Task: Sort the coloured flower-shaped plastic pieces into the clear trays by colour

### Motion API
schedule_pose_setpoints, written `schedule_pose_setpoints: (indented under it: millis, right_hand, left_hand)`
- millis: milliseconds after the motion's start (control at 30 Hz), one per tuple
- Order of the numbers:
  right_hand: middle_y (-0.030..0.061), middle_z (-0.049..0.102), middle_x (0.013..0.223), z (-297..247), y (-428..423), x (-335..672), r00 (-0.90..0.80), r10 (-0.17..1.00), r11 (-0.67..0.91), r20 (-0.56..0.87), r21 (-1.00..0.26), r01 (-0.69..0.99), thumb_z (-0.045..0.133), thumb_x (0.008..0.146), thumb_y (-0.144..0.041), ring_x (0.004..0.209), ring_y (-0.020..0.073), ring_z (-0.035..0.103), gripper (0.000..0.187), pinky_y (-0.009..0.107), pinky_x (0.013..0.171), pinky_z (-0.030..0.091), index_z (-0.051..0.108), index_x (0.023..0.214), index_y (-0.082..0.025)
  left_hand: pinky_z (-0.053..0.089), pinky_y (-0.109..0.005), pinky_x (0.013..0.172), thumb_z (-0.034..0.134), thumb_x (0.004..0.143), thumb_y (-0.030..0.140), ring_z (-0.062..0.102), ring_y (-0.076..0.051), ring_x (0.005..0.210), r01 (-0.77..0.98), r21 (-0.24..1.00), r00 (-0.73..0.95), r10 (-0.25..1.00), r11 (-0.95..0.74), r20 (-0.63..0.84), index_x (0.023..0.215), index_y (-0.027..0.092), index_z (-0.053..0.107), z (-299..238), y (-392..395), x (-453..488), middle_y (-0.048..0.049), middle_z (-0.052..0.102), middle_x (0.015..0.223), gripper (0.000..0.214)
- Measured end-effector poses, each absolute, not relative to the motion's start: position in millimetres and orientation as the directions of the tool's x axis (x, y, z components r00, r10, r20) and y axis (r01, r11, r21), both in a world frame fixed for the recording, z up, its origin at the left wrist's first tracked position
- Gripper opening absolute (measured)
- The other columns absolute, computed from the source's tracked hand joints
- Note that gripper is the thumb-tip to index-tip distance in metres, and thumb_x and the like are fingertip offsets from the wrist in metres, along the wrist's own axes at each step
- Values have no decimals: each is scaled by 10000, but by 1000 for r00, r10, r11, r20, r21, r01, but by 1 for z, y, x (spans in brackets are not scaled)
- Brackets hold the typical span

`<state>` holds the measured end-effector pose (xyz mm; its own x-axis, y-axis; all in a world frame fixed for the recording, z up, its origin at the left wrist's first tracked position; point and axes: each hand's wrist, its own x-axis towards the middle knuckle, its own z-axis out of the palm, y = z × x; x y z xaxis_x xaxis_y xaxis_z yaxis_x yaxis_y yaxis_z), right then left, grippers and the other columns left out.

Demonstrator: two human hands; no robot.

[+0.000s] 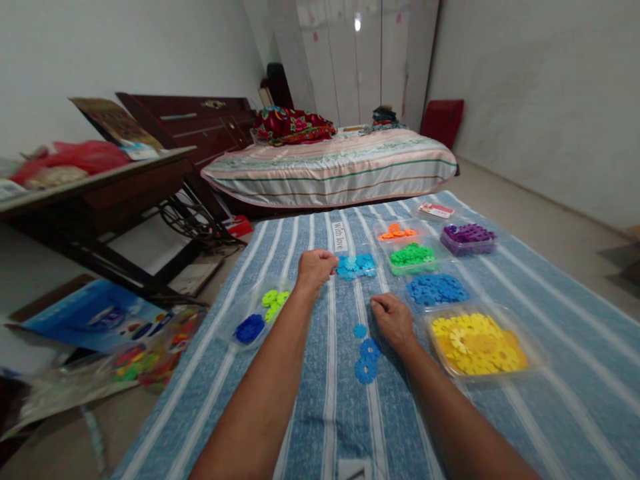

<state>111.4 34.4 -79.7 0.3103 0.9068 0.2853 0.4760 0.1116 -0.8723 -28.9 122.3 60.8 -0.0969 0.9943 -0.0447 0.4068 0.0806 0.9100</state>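
Note:
My left hand [315, 272] is closed, its thumb and fingers pinched at the left rim of a clear plastic box holding light blue flower-shaped plastic pieces [357, 265]. My right hand [393, 321] rests on the cloth with its fingers curled in; whatever they may hold is hidden. Just left of it lie a light blue notched disc [360, 331] and, nearer me, darker blue notched discs [367, 363] that touch or overlap. Beside the right hand stands a box of blue pieces [437, 290].
Other clear boxes hold yellow pieces [477, 343], green pieces [413, 257], orange pieces [397, 232] and purple pieces [469, 237]. At left, one tray carries lime pieces [275, 301] and dark blue pieces [249, 329]. A striped cloth [310, 413] covers the surface; a bed [330, 170] stands beyond.

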Motion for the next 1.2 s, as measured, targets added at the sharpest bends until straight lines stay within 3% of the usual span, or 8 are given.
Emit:
schedule_pose_setpoints:
  millis: [133, 333, 500, 600, 700, 800, 1000, 1200]
  right_hand:
    - [38, 694, 815, -78, 34, 111, 316, 905, 112, 287, -874, 474, 488, 825, -302, 820, 197, 621, 273, 303, 790, 466, 745, 807, -212]
    - [56, 702, 847, -78, 35, 111, 312, 907, 101, 284, -865, 492, 480, 828, -313, 833, 207, 629, 294, 316, 802, 467, 749, 830, -196]
    - [64, 701, 845, -80, 35, 111, 305, 904, 118, 300, -859, 498, 471, 826, -324, 837, 216, 634, 309, 324, 796, 469, 747, 831, -187]
    - [55, 698, 836, -80, 35, 111, 302, 904, 121, 304, -857, 501, 472, 828, -327, 828, 210, 634, 302, 316, 783, 471, 744, 824, -195]
    - [48, 702, 838, -81, 35, 111, 301, 904, 117, 304, -852, 510, 474, 831, -322, 829, 208, 634, 293, 315, 785, 472, 743, 825, -207]
    - [55, 705, 848, -81, 35, 110, 304, 900, 118, 312, -846, 519, 469, 835, -315, 848, 216, 637, 300, 321, 796, 470, 746, 835, -202]
    - [42, 695, 822, -79, 34, 109, 312, 899, 108, 307, -846, 522, 478, 832, -310, 816, 202, 629, 285, 310, 785, 471, 746, 814, -213]
    - [48, 696, 836, -79, 35, 110, 297, 906, 120, 301, -856, 503, 479, 832, -295, 841, 201, 629, 278, 309, 799, 469, 742, 825, -205]
  left_hand:
    - [365, -215, 489, 601, 630, 273, 496, -101, 480, 532, 846, 1, 1000, 21, -26, 584, 163, 611, 39, 110, -42, 10, 585, 521, 120]
    - [335, -242, 530, 663, 608, 211, 502, -127, 521, 782, 613, 305, 927, -112, -220, 542, 176, 628, 6, 67, -46, 11, 560, 510, 83]
    - [350, -255, 606, 694, 652, 228, 597, -173, 695, 896, 381, 338, 907, -228, -251, 722, 202, 684, 0, 44, -35, -8, 644, 673, 75]
    - [355, -253, 623, 680, 671, 224, 611, -181, 745, 911, 336, 328, 913, -239, -241, 756, 213, 670, 0, 40, -33, -13, 655, 717, 86]
    - [340, -244, 592, 683, 643, 192, 578, -156, 661, 890, 412, 313, 919, -196, -238, 680, 204, 623, -4, 42, -35, 12, 605, 633, 71]
    - [322, -234, 544, 653, 624, 159, 503, -118, 547, 804, 584, 306, 922, -117, -237, 594, 186, 561, -12, 44, -39, 42, 529, 534, 100]
    - [309, -225, 458, 647, 591, 214, 438, -92, 430, 559, 817, 318, 874, 141, -368, 558, 174, 538, -5, 50, -45, 48, 489, 430, 121]
    - [358, -188, 459, 689, 573, 256, 496, -71, 479, 285, 938, 79, 971, 195, -226, 651, 151, 591, 43, 87, -37, -1, 628, 579, 164]
